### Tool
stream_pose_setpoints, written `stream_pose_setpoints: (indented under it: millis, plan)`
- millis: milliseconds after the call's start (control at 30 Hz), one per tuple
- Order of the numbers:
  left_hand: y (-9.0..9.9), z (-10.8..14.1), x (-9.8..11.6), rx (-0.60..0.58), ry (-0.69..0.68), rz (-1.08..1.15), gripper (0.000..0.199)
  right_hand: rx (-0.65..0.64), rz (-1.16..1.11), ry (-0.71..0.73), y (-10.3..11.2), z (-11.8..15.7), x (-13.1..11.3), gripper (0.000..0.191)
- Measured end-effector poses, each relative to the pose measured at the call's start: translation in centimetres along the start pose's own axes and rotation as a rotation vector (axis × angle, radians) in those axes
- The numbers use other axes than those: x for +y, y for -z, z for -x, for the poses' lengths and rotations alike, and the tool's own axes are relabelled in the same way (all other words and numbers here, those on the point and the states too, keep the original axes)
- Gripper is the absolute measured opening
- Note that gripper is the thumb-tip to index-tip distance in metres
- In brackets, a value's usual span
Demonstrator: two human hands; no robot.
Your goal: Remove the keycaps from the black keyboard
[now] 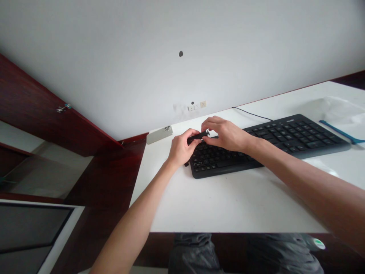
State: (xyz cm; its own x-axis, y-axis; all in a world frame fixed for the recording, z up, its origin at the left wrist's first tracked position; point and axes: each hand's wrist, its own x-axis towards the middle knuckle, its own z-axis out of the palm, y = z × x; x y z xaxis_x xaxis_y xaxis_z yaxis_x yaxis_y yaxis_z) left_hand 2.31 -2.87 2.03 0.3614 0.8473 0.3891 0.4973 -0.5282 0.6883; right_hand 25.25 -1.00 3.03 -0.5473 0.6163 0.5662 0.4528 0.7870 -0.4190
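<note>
Grey trousers (194, 253) right at the bottom of the view, then the front of the white table (228, 205), with two bare forearms reaching up across it. Just above the left end of a black keyboard (285, 139), a small black piece (198, 137) with a tiny metal glint at one end, pinched between both hands: left hand (181, 148) on one end, right hand (225, 134) on the other. Fingers (209, 123) on both sides curled nearly closed around it, with a firm hold from each hand and the piece apparently up off the keys, though hard to be sure from this angle. Solid way to handle a part that small: fingertips on the ends, wrists low, slow little moves, no hard squeezing. Worth watching the other tiny black bit (186, 164) just off the keyboard's corner, easy to knock away. Further back, a pale phone (159, 134) lying face down near the wall, a thin black cable (252, 113) behind the keyboard, and a blue strip (340, 131) and clear plastic sheet (336, 108) off to the right. Beyond those, wall outlets (196, 106) on the white wall, plus a dark red wooden cabinet door (42, 106) over on the left.
</note>
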Motion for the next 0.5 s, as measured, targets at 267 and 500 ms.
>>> stream_pose_setpoints:
  millis: [267,500]
  plan:
    - [0.6,-0.2,0.3,0.053,-0.02,-0.021,0.016,0.061,0.006,-0.032,-0.1,0.2,-0.2,0.022]
    - [0.5,-0.8,-1.9,0.17,0.028,0.115,0.021,0.198,0.085,-0.139,-0.1,0.5,0.8,0.026]
